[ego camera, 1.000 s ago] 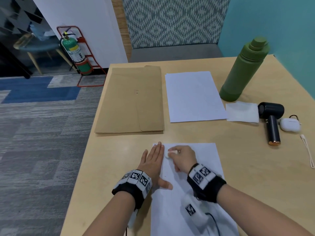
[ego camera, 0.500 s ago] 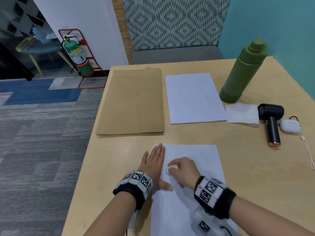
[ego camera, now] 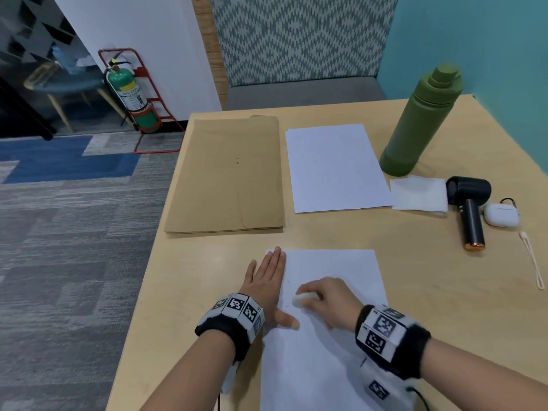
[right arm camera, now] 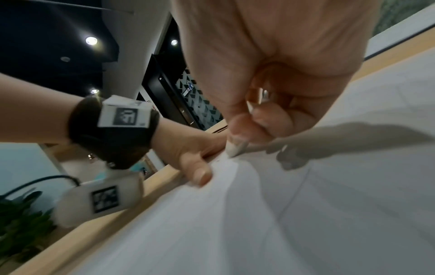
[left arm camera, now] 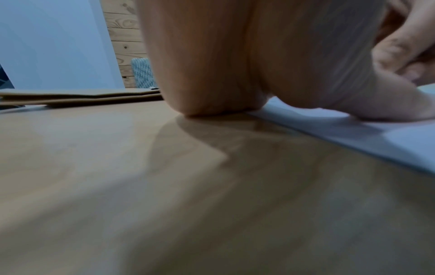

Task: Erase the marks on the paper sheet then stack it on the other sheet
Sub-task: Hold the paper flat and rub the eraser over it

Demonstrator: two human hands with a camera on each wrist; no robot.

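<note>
A white paper sheet (ego camera: 332,345) with faint pencil marks lies at the table's near edge. My left hand (ego camera: 268,278) rests flat on its left border, fingers straight, thumb (ego camera: 289,320) spread onto the paper. My right hand (ego camera: 326,301) pinches a small white eraser (ego camera: 298,301) and presses it on the sheet just right of the left hand. The right wrist view shows the eraser (right arm camera: 235,148) tip touching the paper (right arm camera: 306,204) beside the left thumb (right arm camera: 200,173). A second, blank sheet (ego camera: 336,167) lies farther back on the table.
A brown envelope (ego camera: 228,176) lies left of the blank sheet. On the right stand a green bottle (ego camera: 421,123), a folded tissue (ego camera: 419,192), a black handheld fan (ego camera: 471,209), a white earbud case (ego camera: 501,215) and a thin cord (ego camera: 533,262). The table's left edge (ego camera: 142,292) drops to the floor.
My right hand has slid the eraser toward me down the sheet, from near the top edge to beside the left thumb. The left hand has stayed flat in place.
</note>
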